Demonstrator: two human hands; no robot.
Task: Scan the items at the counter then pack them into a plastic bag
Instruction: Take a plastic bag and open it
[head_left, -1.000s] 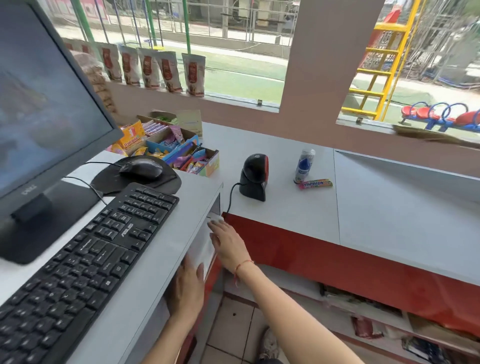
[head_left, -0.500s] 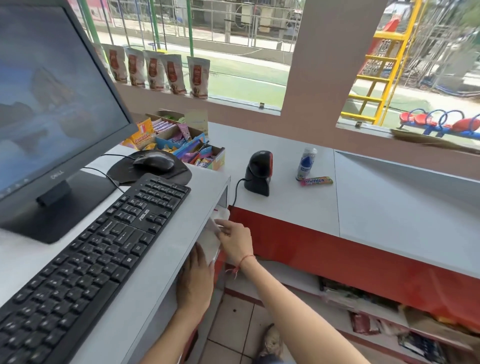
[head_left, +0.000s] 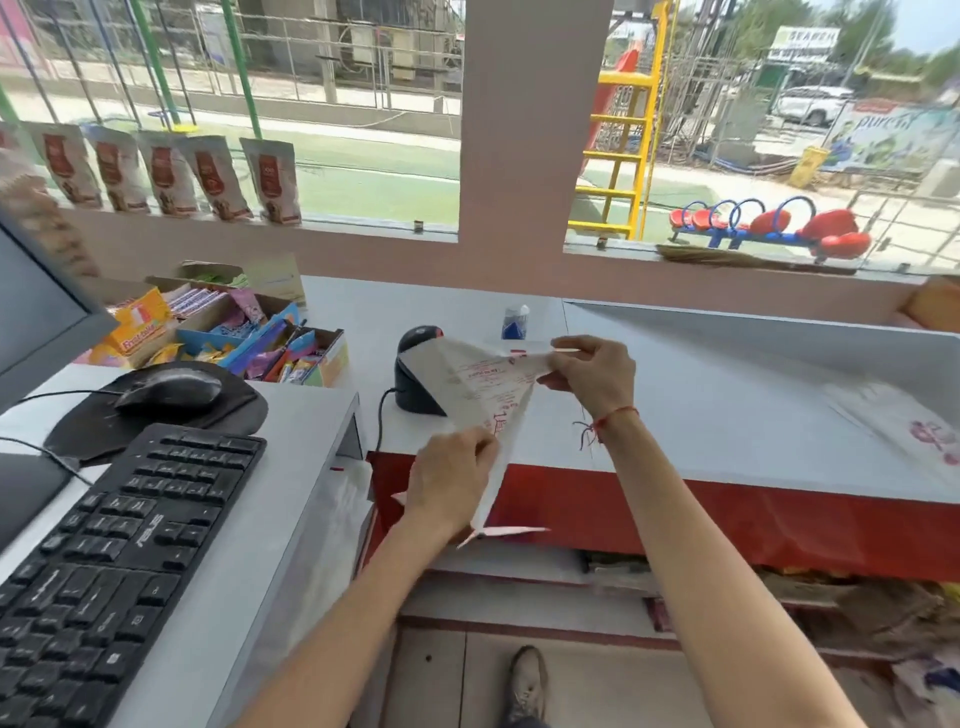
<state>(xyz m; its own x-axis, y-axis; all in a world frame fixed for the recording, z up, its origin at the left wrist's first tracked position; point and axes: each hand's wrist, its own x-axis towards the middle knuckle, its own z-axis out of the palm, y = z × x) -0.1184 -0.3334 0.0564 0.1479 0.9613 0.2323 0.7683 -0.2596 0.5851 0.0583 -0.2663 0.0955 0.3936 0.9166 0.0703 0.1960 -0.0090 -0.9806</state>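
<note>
A thin white plastic bag with red print is stretched between my two hands above the counter's front edge. My left hand pinches its lower part. My right hand pinches its upper corner. Behind the bag stands a black barcode scanner, partly hidden by it. A small blue and white bottle stands on the grey counter further back. The candy roll that lay beside the bottle is hidden behind the bag and my right hand.
On the raised desk at left are a keyboard, a mouse on its pad and a monitor. Boxes of sweets sit behind them. Another printed bag lies on the counter at right. Shelves run below the counter.
Both hands were at the slot under the desk edge, pulling out a bag. They have risen over the counter with the bag stretched between them. The view has shifted right.
</note>
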